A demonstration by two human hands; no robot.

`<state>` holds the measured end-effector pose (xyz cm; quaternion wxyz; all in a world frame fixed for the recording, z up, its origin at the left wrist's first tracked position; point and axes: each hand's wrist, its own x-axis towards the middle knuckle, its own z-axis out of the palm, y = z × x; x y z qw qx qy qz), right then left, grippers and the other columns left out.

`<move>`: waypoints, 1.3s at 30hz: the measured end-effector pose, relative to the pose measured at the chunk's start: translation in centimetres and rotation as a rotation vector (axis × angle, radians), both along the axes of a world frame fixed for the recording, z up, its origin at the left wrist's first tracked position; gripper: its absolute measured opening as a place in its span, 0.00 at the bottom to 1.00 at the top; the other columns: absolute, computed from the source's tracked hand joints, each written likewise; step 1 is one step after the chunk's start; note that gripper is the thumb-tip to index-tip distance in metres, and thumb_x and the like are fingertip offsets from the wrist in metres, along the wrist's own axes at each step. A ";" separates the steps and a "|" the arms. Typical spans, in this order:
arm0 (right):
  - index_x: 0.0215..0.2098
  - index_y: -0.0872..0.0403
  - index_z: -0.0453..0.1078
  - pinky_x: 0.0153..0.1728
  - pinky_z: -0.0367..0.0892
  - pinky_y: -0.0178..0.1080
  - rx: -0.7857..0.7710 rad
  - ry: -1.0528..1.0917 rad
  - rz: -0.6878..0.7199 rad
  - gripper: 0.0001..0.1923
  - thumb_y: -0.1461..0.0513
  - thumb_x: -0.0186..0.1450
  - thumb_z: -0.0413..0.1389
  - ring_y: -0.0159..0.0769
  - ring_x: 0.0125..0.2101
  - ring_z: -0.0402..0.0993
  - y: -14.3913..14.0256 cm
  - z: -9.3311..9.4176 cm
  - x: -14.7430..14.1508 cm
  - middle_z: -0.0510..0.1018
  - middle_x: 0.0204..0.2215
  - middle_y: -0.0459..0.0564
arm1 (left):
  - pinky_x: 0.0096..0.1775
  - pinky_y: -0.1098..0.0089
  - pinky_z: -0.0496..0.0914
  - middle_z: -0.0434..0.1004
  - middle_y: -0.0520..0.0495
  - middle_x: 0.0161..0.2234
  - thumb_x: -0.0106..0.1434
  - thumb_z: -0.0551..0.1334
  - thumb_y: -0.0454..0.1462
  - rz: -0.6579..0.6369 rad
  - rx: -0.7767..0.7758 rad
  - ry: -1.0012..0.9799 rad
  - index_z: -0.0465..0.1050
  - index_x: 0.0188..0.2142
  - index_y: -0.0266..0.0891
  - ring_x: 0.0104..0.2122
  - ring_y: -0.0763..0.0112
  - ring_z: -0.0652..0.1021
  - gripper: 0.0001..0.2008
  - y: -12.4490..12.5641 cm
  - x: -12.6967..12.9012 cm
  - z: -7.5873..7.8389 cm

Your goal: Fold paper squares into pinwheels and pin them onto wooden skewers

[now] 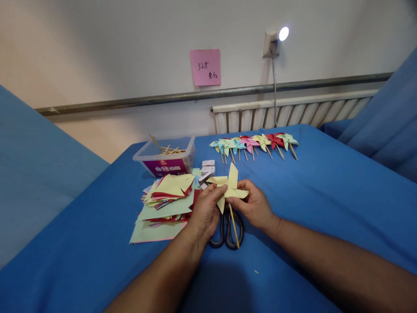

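Note:
A pale yellow paper pinwheel (232,178) on a thin wooden stick (233,226) is held up between both hands. My left hand (208,206) is closed on it, the thumb pressed near its centre. From the other side, my right hand (256,204) pinches a lower blade close to the stick. Below the pinwheel lie scissors with black handles (241,228), their blades hidden by the hands and paper. A small dark stapler-like object (204,177) shows just behind my left hand.
Stacked coloured paper (169,191) lies at the left. Behind it stands a clear plastic tub (192,152) holding wooden sticks, with small white boxes (208,165) beside it. Several finished pinwheels (250,142) lie in a row at the back of the blue-covered table (309,187).

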<state>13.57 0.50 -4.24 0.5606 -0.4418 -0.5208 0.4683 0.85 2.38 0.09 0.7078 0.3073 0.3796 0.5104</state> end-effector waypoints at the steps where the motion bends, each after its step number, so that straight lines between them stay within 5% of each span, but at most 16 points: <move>1: 0.39 0.52 0.65 0.27 0.67 0.34 -0.002 -0.016 -0.014 0.18 0.54 0.55 0.64 0.32 0.25 0.71 0.1 -0.1 0.0 0.76 0.28 0.43 | 0.39 0.68 0.70 0.80 0.46 0.33 0.50 0.69 0.34 -0.008 -0.001 -0.005 0.74 0.35 0.35 0.32 0.67 0.79 0.11 0.0 0.0 0.0; 14: 0.35 0.52 0.67 0.22 0.65 0.34 0.024 -0.175 -0.131 0.16 0.52 0.56 0.62 0.32 0.22 0.70 0.3 0.2 0.7 0.75 0.23 0.43 | 0.36 0.70 0.69 0.78 0.47 0.29 0.50 0.69 0.34 -0.032 -0.032 0.004 0.73 0.33 0.33 0.28 0.71 0.76 0.11 -0.2 0.1 -0.3; 26: 0.36 0.52 0.69 0.26 0.69 0.35 0.052 -0.035 0.018 0.15 0.56 0.54 0.65 0.33 0.25 0.74 0.4 0.6 0.7 0.78 0.26 0.44 | 0.32 0.72 0.69 0.77 0.48 0.28 0.46 0.70 0.33 0.022 -0.035 -0.024 0.73 0.32 0.33 0.27 0.71 0.76 0.12 0.5 -0.4 0.2; 39: 0.32 0.53 0.69 0.21 0.63 0.32 0.000 0.027 -0.020 0.12 0.54 0.57 0.62 0.28 0.20 0.68 0.4 0.7 0.6 0.74 0.21 0.42 | 0.34 0.71 0.69 0.77 0.48 0.29 0.49 0.69 0.34 -0.023 -0.008 -0.024 0.73 0.33 0.33 0.28 0.71 0.76 0.11 0.3 -0.2 -0.2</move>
